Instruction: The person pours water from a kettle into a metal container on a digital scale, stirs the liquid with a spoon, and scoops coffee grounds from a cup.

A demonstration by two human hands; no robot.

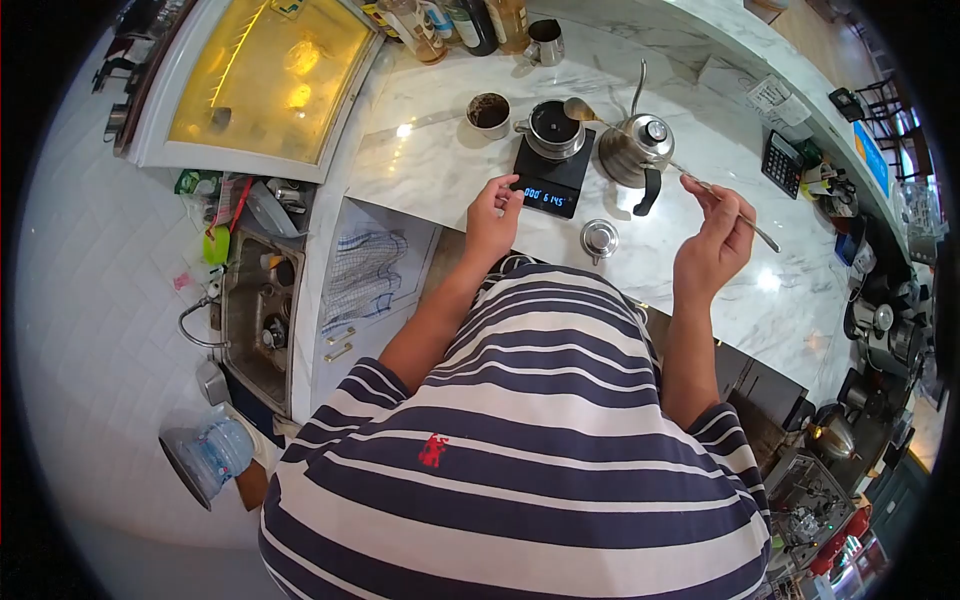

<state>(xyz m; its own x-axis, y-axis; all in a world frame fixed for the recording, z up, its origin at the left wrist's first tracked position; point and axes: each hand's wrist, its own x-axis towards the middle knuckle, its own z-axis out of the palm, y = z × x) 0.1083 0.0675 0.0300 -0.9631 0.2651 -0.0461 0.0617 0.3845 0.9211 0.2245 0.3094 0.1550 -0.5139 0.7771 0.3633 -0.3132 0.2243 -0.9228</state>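
Observation:
My right hand [714, 228] grips the thin metal handle of a long spoon [765, 238]. The spoon slants across the gooseneck kettle [628, 160], and its brownish bowl end appears beside a small metal pot [553, 150] with dark contents. That pot stands on a black digital scale [549, 196] with lit blue digits. At the scale's left edge is my left hand [492, 215], its fingers loosely bent and apart, holding nothing visible. Close to the counter's front edge lies a small round metal lid-like piece [599, 240]. Left of the pot sits a cup [488, 114] with dark grounds-like residue.
A metal pitcher [545, 42] and several bottles [470, 22] stand at the back. On the right are a calculator [782, 163] and assorted metal gear. At left are a yellow-lit cabinet [265, 85], a sink [285, 350] and a water jug [222, 447].

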